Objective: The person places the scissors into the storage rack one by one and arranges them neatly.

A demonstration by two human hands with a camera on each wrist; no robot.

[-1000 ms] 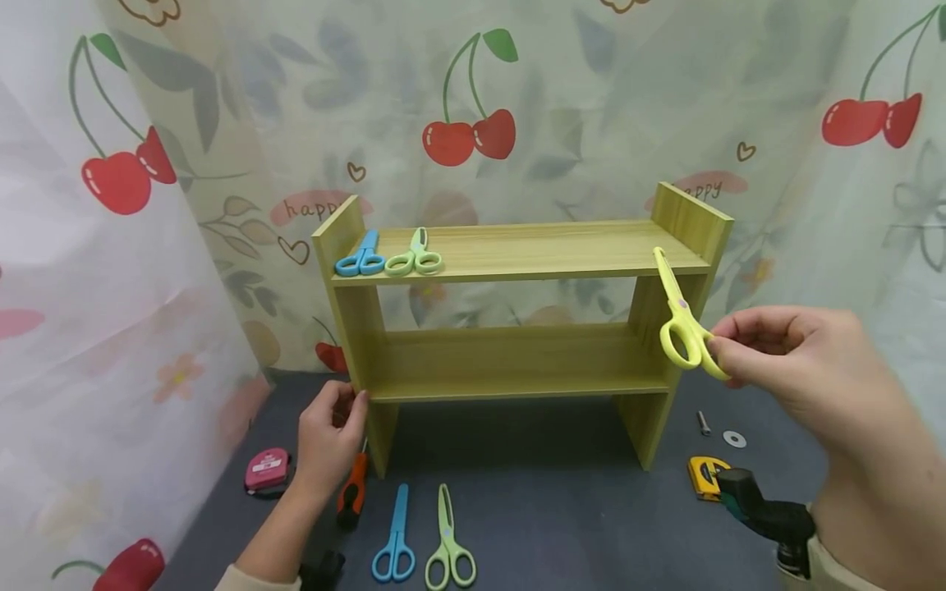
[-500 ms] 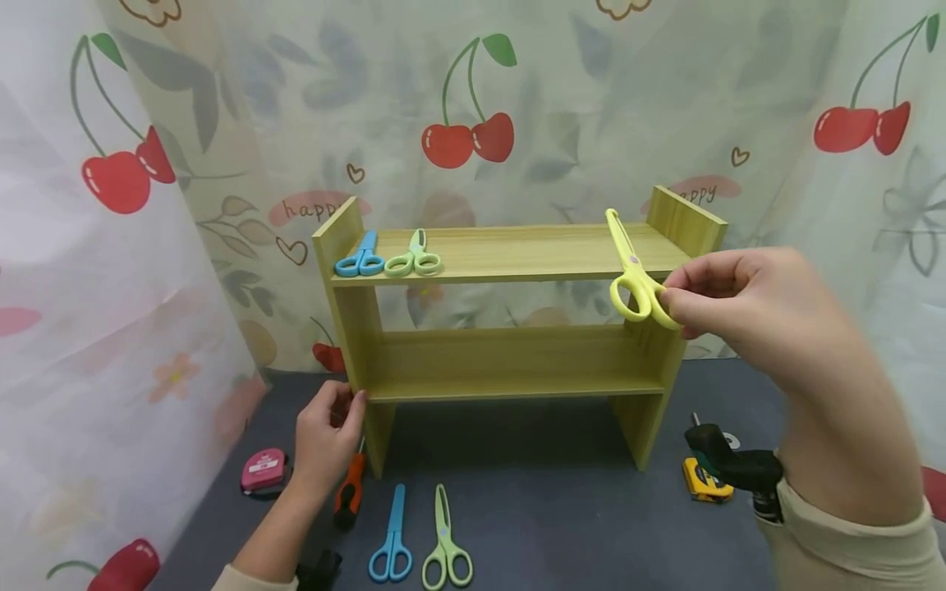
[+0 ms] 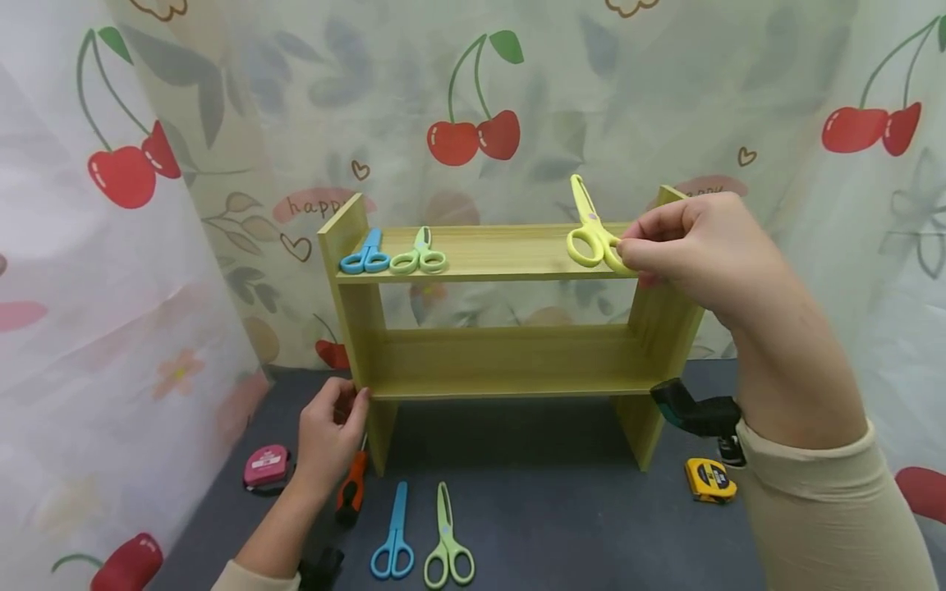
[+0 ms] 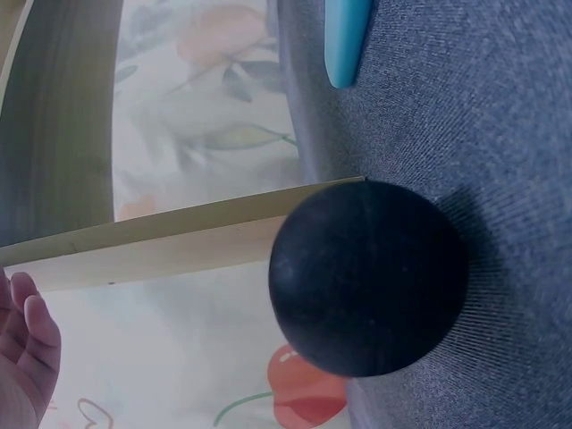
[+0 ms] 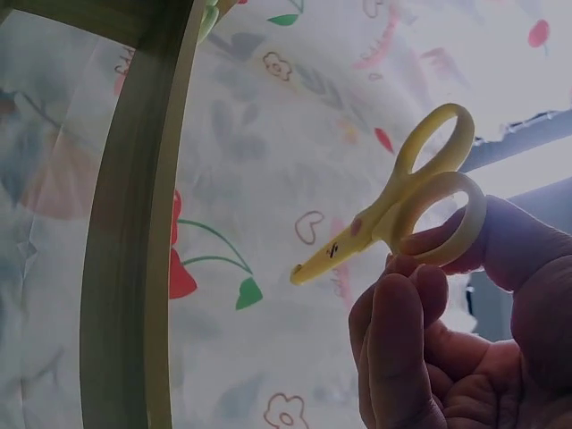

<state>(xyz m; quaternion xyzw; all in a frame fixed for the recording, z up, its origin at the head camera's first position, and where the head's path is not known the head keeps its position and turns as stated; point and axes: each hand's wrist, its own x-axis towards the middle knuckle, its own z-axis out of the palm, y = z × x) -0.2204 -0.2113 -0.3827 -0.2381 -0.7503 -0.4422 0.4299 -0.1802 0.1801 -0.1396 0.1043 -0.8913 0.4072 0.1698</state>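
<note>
My right hand pinches yellow scissors by one handle loop, blades pointing up, in front of the right part of the wooden shelf's top board. In the right wrist view the scissors are apart from the board. My left hand grips the front edge of the shelf's left side panel, thumb at the front; its inner fingers are partly hidden. Blue scissors and light green scissors lie side by side at the top board's left end.
Another blue pair of scissors and another green pair lie on the dark cloth before the shelf. An orange-black screwdriver and pink tape measure are left; a yellow tape measure is right. A patterned curtain hangs behind.
My right hand has moved left and up with the yellow scissors, from beside the shelf's right end to before the top board. My left hand has stayed at the left panel.
</note>
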